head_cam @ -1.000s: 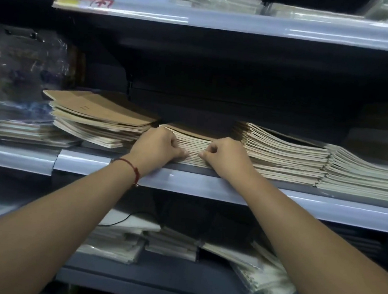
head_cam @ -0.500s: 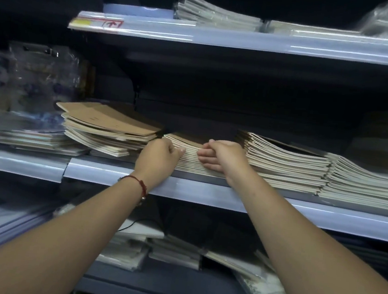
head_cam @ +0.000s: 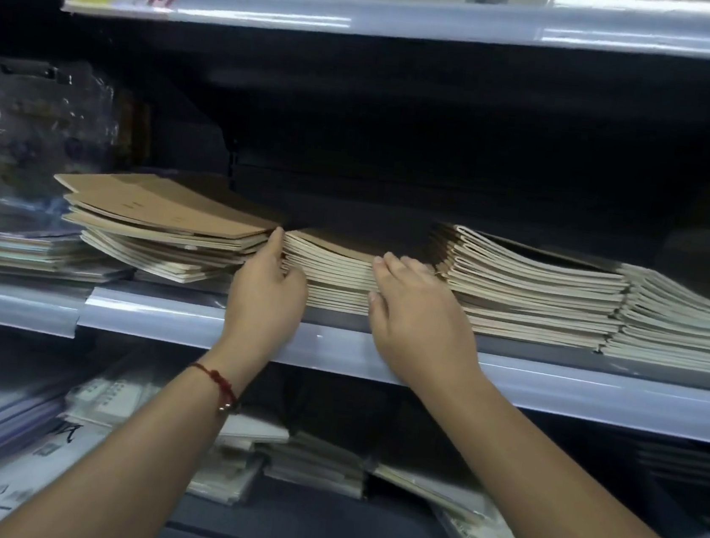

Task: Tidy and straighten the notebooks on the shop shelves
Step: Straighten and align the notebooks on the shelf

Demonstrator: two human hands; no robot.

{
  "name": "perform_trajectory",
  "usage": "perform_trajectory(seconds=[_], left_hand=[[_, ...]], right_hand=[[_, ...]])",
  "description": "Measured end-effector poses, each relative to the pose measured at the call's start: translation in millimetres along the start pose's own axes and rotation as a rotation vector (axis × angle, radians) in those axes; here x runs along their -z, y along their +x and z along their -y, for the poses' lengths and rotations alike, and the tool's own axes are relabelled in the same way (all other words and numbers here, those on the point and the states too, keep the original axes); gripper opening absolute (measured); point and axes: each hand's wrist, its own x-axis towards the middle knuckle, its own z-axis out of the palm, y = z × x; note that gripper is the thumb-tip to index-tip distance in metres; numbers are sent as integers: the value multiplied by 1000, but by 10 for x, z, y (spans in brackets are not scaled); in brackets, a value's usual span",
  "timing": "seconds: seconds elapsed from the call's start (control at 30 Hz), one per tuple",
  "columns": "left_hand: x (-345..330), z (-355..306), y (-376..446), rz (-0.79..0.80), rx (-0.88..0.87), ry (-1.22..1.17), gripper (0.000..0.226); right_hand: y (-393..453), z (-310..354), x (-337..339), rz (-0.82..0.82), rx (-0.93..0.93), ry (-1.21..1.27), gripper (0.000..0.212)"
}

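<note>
Both our hands on the middle stack of notebooks, centre of the frame.

Our left hand [head_cam: 268, 298] lies against the left end of the stack [head_cam: 335, 271], fingers straight and relaxed, gripping nothing; our right hand [head_cam: 418, 320] rests on its right end, fingers loosely spread, also holding nothing. The stack sits on the middle shelf [head_cam: 595, 398], between a fanned brown pile [head_cam: 163, 225] at left and taller piles [head_cam: 536, 294] at right.

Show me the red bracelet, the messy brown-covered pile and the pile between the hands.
red bracelet [head_cam: 216, 381]: head view, cord on the left wrist.
messy brown-covered pile [head_cam: 165, 207]: head view, top cover.
pile between the hands [head_cam: 335, 266]: head view, page edges.
</note>
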Motion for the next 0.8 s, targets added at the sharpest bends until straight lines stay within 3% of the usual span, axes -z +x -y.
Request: perform_trajectory(seconds=[0.23,0.47,0.63,0.8], left_hand=[[20,19,-80,97,-19,153,68],[459,-462,-235,342,95,203,68],[1212,-836,-111,193,169,231,44],[1910,-671,293,18,156,411,56]], right_hand=[[-41,-17,-48,-96,-8,52,48],[33,212,398,339,-277,409,66],[295,579,823,470,-491,697,60],[684,1168,1022,565,-805,1062,46]])
